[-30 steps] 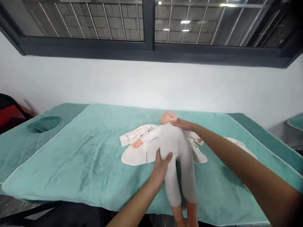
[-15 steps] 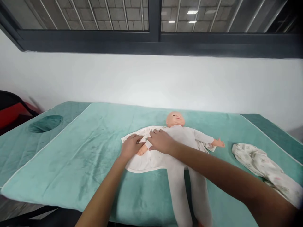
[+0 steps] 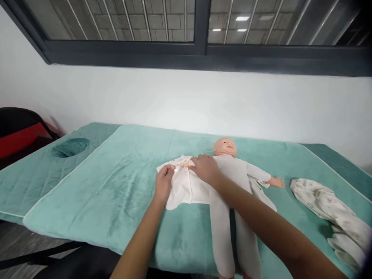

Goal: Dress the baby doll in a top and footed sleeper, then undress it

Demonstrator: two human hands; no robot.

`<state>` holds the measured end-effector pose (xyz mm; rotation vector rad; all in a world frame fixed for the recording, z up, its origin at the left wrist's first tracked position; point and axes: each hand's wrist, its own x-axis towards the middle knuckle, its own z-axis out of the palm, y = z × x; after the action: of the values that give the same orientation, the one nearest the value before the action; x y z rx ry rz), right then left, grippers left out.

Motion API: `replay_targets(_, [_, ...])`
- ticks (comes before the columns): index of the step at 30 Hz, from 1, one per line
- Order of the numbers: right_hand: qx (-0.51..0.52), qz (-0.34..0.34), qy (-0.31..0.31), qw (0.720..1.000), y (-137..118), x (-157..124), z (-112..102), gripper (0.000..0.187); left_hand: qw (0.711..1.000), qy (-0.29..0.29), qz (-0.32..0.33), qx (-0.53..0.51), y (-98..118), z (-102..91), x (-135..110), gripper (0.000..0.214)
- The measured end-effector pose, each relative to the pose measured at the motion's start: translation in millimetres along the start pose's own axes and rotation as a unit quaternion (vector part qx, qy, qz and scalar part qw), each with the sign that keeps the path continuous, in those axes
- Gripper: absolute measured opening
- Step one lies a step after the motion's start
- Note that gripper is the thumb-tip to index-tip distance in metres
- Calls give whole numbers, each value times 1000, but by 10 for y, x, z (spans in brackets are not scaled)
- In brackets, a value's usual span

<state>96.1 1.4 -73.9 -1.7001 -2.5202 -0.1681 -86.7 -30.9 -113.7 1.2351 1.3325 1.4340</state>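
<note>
A baby doll (image 3: pixel 225 146) in a white bodysuit lies on its back, with its legs toward me. Under it is spread a white baby top (image 3: pixel 178 193) with a small print on its outer side. My left hand (image 3: pixel 165 182) pinches the edge of this top, beside the doll's hand at the left. My right hand (image 3: pixel 205 168) is closed over the doll's arm on that side, fingers curled. Between my hands a little of the doll's skin shows; the rest of that arm is hidden. The doll's other arm (image 3: pixel 261 173) stretches out to the right.
A crumpled printed white garment (image 3: pixel 328 203) lies at the right. All rests on a padded bed with a green cover (image 3: pixel 95 193) and a round hole (image 3: pixel 71 148) at its left end. A red and black object (image 3: pixel 23 131) stands at the far left. Behind is a white wall.
My left hand has closed on the edge of the top and folded it over the doll's hand. My right hand stays at the arm. The view has shifted slightly left.
</note>
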Motion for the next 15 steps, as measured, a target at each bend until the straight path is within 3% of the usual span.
replay_targets(3, [13, -26, -3, 1000, -14, 19, 22, 22, 997, -68, 1, -35, 65, 350, -237, 27])
replay_targets(5, [35, -50, 3, 998, 11, -6, -17, 23, 994, -80, 1, -73, 93, 535, -324, 29])
replay_targets(7, [72, -58, 34, 995, 90, -90, -103, 26, 993, -51, 2, -103, 100, 604, -336, 29])
replay_targets(9, [119, -36, 91, 988, 244, -248, -209, 28, 994, 3, -3, -109, 96, 556, -290, 30])
replay_targets(11, [150, 55, 143, 977, 481, -473, -289, 29, 995, 52, -8, -90, 100, 444, -214, 31])
replay_targets(12, [152, 132, 154, 967, 623, -601, -305, 33, 995, 64, -9, -73, 110, 389, -172, 32])
replay_targets(15, [139, 328, 66, 932, 1062, -967, -226, 54, 998, 50, 14, 17, 165, 331, -69, 29])
